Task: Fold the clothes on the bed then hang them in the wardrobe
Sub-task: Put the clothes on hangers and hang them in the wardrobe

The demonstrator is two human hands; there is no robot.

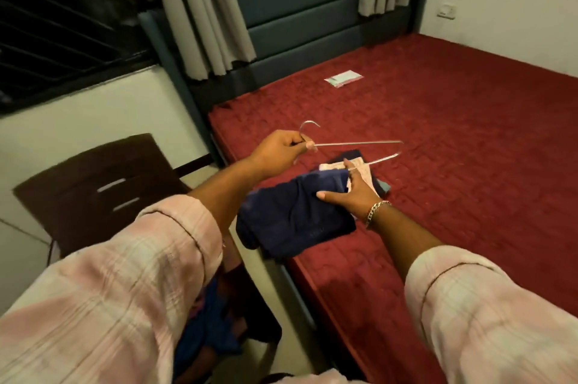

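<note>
Beside bed [469,139]: chair [93,183] at left, packet [344,78] nr headboard [297,23].

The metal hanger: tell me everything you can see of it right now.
The hanger is thin, silvery wire, apparently metal, with a curved hook at its left end and a bent shoulder at its right. It is bare and held roughly level above the red bed. The left hand pinches its neck below the hook; the right hand, holding the folded navy garment, touches its lower bar.
</note>
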